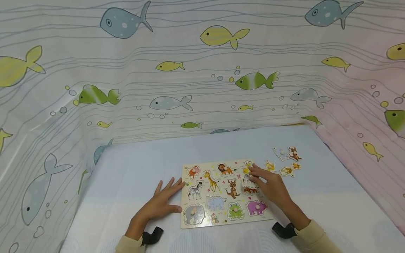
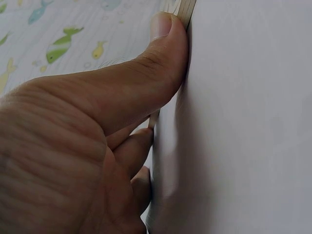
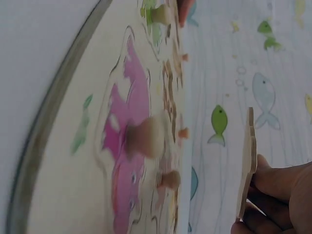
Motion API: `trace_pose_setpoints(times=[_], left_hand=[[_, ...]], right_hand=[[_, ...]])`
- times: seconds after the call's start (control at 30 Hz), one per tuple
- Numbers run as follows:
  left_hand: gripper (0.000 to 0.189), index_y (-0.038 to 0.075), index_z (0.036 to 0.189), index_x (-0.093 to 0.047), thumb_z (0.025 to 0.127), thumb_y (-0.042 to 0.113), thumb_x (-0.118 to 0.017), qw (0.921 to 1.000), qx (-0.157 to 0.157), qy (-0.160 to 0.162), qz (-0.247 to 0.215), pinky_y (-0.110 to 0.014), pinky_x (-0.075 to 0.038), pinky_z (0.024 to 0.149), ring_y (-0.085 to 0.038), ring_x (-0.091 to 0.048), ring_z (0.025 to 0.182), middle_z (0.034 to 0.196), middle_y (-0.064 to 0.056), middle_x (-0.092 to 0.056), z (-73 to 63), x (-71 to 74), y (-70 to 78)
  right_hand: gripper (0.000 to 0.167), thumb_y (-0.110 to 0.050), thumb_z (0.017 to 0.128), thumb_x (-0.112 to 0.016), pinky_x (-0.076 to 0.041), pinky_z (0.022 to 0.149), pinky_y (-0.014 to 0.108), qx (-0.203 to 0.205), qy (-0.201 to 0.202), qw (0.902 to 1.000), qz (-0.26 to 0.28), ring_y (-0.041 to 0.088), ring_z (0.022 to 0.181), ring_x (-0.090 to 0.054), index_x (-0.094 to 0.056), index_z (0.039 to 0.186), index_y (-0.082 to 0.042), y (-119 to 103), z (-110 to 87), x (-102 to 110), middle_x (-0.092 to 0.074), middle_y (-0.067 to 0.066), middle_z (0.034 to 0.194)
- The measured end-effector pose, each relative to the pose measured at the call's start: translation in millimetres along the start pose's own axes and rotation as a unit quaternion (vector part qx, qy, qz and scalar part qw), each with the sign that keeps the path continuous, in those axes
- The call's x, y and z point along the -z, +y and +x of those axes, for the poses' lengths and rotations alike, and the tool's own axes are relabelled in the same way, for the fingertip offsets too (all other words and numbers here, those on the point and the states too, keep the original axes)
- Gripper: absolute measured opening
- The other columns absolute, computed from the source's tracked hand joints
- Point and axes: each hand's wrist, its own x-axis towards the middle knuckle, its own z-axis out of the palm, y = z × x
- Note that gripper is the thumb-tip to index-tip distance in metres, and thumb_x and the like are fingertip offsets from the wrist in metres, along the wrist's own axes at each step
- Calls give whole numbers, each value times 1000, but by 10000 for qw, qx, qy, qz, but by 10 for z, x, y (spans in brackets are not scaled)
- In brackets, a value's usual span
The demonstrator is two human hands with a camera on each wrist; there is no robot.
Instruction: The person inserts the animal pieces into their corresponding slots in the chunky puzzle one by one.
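Note:
My left hand [image 1: 159, 203] lies flat at the left side of a wooden animal puzzle board [image 1: 265, 215], fingers spread. Its thumb [image 2: 168, 46] and fingertips touch the board's edge. Over the right part of the board, my right hand [image 1: 274, 188] pinches a zebra puzzle piece [image 1: 248, 182], which overlaps the printed animals below. In the right wrist view this piece [image 3: 247, 165] shows edge-on, raised above the board. Knobbed pieces sit in the board, among them an elephant [image 1: 190, 218], a frog [image 1: 235, 214], a purple hippo [image 1: 257, 209] and a lion [image 1: 223, 168].
Right of the board lie several loose pieces: a kangaroo [image 1: 294, 154], a giraffe [image 1: 286, 171], a yellow animal [image 1: 270, 165] and a pale one [image 1: 280, 154]. A light cloth [image 1: 136, 165] covers the table. Fish-patterned sheets [image 1: 171, 84] surround it at the back and sides.

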Motion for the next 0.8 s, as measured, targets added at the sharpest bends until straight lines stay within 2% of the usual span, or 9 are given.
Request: trace_pose_setpoints(times=[0.13, 0.23, 0.43, 0.6, 0.7, 0.8], left_hand=[[95, 16, 155, -39, 73, 39, -82, 10000, -32, 13, -1, -63, 13, 121, -38, -12, 155, 164, -7, -28, -14, 11, -1], [95, 15, 154, -39, 73, 39, -82, 9999, -95, 50, -2, -64, 12, 121, -40, -13, 155, 163, -8, -29, -18, 13, -5], [93, 13, 153, -41, 74, 40, -81, 9997, -227, 92, -52, -67, 11, 119, -43, -14, 153, 162, -11, -30, -9, -6, -24], [93, 14, 153, -42, 73, 41, -81, 9996, -243, 96, -106, -67, 12, 119, -43, -14, 153, 163, -11, -31, -5, -22, -34], [93, 15, 153, -41, 73, 41, -81, 9997, -205, 101, -46, -66, 12, 120, -42, -14, 154, 163, -10, -30, -9, -16, -42], [92, 15, 153, -41, 74, 40, -80, 9997, -213, 102, -43, -67, 12, 119, -42, -13, 154, 163, -10, -30, -14, -7, -44]], right_hand=[[26, -2, 80, -79, -56, 93, 20, 351, -192, 9991, 125, 31, 115, -69, -77, 106, -3, -157, 139, -185, -74, 11, 118], [26, -4, 81, -79, -61, 86, 37, 625, -319, 9974, 181, 28, 111, -71, -77, 106, -3, -259, 247, -333, -75, 11, 116], [24, -5, 83, -77, -61, 86, 38, 1057, -562, 9918, 448, 31, 111, -70, -77, 106, -1, -416, 400, -604, -75, 14, 114], [19, -7, 86, -74, -60, 92, 38, 896, -927, 9890, 720, 30, 121, -65, -77, 105, -4, -531, 478, -742, -76, 11, 112], [20, -9, 89, -72, -59, 94, 36, 796, -1220, 9857, 850, 28, 121, -66, -77, 108, -5, -607, 532, -813, -76, 11, 113], [20, -9, 89, -72, -60, 91, 34, 772, -1347, 9836, 923, 28, 117, -68, -77, 108, -4, -667, 575, -906, -76, 11, 113]])
